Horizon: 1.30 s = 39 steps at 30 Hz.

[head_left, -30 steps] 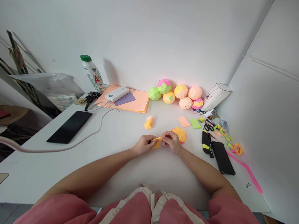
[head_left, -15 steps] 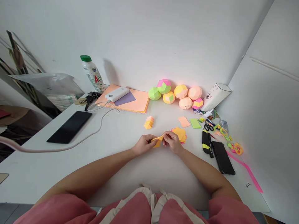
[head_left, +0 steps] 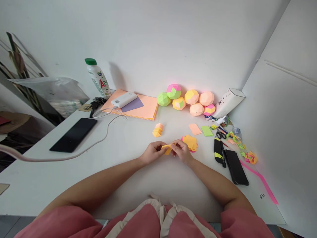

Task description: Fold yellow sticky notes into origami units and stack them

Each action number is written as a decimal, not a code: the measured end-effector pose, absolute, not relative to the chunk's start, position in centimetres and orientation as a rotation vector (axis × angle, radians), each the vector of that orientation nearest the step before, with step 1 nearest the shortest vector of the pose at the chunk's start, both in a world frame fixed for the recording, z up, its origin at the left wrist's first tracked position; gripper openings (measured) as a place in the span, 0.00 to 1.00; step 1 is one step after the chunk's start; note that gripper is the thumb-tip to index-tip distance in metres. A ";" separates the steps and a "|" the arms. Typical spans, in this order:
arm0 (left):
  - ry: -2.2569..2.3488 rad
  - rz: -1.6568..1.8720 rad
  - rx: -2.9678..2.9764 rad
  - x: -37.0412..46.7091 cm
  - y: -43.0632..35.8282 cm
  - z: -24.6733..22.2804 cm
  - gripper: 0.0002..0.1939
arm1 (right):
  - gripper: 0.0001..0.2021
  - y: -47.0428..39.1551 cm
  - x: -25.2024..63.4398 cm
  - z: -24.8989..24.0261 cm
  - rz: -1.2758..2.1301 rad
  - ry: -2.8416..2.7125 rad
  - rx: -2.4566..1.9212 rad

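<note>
One orange paper [head_left: 167, 151] is just below the frame's centre, pinched by the left hand [head_left: 152, 153] at its left end and by the right hand [head_left: 182, 152] at its right, presumably to keep it steady. An orange stack [head_left: 190, 143] lies right of centre, near the right hand, probably for easy reach. Near the frame's centre, folded pieces [head_left: 158, 130] overlap in a row, perhaps to save room.

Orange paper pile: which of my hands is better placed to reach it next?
Probably your right hand: it's right beside the pile, while your left hand is farther off. Both hold a small orange paper.
</note>
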<state>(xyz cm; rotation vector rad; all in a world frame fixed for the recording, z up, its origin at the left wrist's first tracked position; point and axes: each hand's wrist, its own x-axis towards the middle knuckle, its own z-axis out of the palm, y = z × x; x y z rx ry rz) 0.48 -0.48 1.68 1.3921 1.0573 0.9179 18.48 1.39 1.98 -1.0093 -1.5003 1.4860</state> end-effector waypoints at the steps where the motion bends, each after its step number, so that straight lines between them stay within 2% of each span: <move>1: 1.059 0.926 1.373 0.5 -0.4 1.7 0.19 | 0.12 1.4 18.5 2.0 1.491 -1.490 -1.014; 19: 0.861 0.992 1.216 0.4 -0.2 1.9 0.16 | 0.11 1.4 18.4 1.4 1.488 -1.501 -1.032; 39: 0.877 0.986 1.234 0.3 -0.3 2.1 0.13 | 0.10 1.4 18.4 1.4 1.503 -1.522 -1.059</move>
